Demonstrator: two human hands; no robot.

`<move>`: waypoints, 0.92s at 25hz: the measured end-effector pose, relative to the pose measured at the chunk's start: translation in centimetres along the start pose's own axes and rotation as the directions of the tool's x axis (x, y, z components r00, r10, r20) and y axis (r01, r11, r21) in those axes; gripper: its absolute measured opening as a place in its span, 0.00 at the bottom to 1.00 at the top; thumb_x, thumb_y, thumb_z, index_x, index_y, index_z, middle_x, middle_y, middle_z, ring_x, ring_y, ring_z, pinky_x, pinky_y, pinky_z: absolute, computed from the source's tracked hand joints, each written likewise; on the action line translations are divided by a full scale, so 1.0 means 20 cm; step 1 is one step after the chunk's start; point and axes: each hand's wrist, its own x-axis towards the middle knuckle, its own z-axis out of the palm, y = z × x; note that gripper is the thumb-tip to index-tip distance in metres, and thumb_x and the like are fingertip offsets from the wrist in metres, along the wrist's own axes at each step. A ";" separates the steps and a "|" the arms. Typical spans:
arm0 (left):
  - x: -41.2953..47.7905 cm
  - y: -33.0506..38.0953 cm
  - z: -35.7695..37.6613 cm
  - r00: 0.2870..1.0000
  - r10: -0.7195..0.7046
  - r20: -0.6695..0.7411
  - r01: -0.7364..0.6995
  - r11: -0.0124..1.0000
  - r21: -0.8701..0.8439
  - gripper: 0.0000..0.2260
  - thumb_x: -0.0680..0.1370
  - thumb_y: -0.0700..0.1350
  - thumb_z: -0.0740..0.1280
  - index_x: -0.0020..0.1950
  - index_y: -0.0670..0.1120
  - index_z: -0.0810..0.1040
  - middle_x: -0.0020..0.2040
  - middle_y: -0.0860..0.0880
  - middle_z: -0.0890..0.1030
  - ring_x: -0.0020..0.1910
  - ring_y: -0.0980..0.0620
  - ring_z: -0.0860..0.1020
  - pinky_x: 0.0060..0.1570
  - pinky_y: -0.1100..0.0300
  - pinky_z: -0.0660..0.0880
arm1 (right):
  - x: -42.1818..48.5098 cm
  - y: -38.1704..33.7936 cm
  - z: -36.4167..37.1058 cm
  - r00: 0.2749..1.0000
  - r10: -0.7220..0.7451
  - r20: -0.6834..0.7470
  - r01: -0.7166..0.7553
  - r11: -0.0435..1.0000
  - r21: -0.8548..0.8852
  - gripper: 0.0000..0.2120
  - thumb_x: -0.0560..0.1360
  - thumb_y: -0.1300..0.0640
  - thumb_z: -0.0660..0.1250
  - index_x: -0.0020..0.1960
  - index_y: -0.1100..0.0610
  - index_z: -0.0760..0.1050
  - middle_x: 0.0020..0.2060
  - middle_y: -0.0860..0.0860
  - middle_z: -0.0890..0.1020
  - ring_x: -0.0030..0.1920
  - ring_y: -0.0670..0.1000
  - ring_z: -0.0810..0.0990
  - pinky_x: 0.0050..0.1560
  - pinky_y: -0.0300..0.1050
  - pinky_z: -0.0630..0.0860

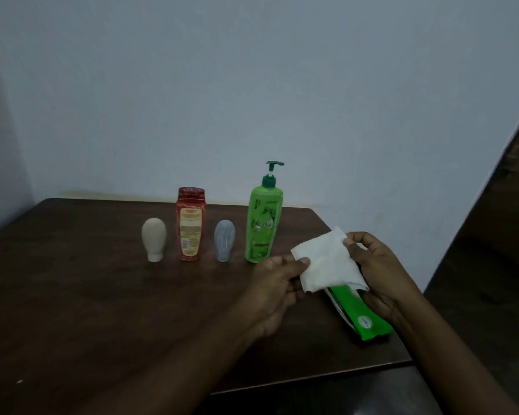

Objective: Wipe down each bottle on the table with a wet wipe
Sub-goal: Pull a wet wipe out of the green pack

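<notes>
Several bottles stand in a row on the dark wooden table (pixel 87 295): a beige upside-down tube (pixel 153 243), a red shampoo bottle (pixel 190 224), a grey-blue upside-down tube (pixel 224 240) and a tall green pump bottle (pixel 263 223). A white wet wipe (pixel 327 262) is held spread above the green wipes pack (pixel 357 310). My left hand (pixel 279 283) pinches the wipe's left edge. My right hand (pixel 378 271) pinches its upper right corner, to the right of the green bottle.
The table's right edge runs just past the wipes pack, and its front edge lies below my forearms. A pale wall stands behind the bottles. A dark piece of furniture (pixel 498 205) rises at the far right.
</notes>
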 end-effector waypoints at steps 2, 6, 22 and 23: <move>-0.04 0.02 -0.08 0.998 -0.002 -0.060 0.004 1.000 0.022 0.11 0.80 0.39 0.69 0.59 0.35 0.80 0.54 0.39 0.86 0.54 0.42 0.85 0.56 0.46 0.81 | -0.07 0.04 0.05 1.000 0.008 -0.018 -0.008 1.000 -0.009 0.07 0.82 0.58 0.62 0.53 0.60 0.76 0.48 0.63 0.82 0.40 0.55 0.82 0.34 0.45 0.81; -0.17 0.07 -0.17 0.996 0.050 -0.069 -0.043 0.995 0.090 0.11 0.81 0.42 0.66 0.60 0.37 0.81 0.55 0.37 0.86 0.51 0.43 0.85 0.50 0.48 0.82 | -0.20 0.09 0.17 0.953 0.215 0.216 -0.277 0.906 0.321 0.18 0.81 0.55 0.62 0.63 0.68 0.75 0.56 0.66 0.82 0.56 0.63 0.82 0.51 0.57 0.83; -0.73 0.42 -0.30 0.809 0.576 0.119 -0.585 0.770 0.255 0.08 0.75 0.36 0.72 0.52 0.34 0.83 0.48 0.34 0.85 0.49 0.41 0.85 0.49 0.49 0.84 | -0.64 -0.19 0.27 0.799 -0.539 0.266 0.554 0.832 0.024 0.06 0.70 0.61 0.75 0.47 0.57 0.83 0.45 0.58 0.85 0.46 0.64 0.83 0.46 0.49 0.82; -0.74 0.42 -0.30 0.802 0.580 0.144 -0.597 0.764 0.245 0.06 0.74 0.37 0.73 0.49 0.37 0.85 0.47 0.36 0.86 0.49 0.43 0.86 0.49 0.50 0.84 | -0.64 -0.20 0.26 0.746 -0.606 0.276 0.629 0.777 0.007 0.05 0.70 0.66 0.72 0.43 0.57 0.83 0.43 0.56 0.84 0.45 0.60 0.83 0.45 0.45 0.81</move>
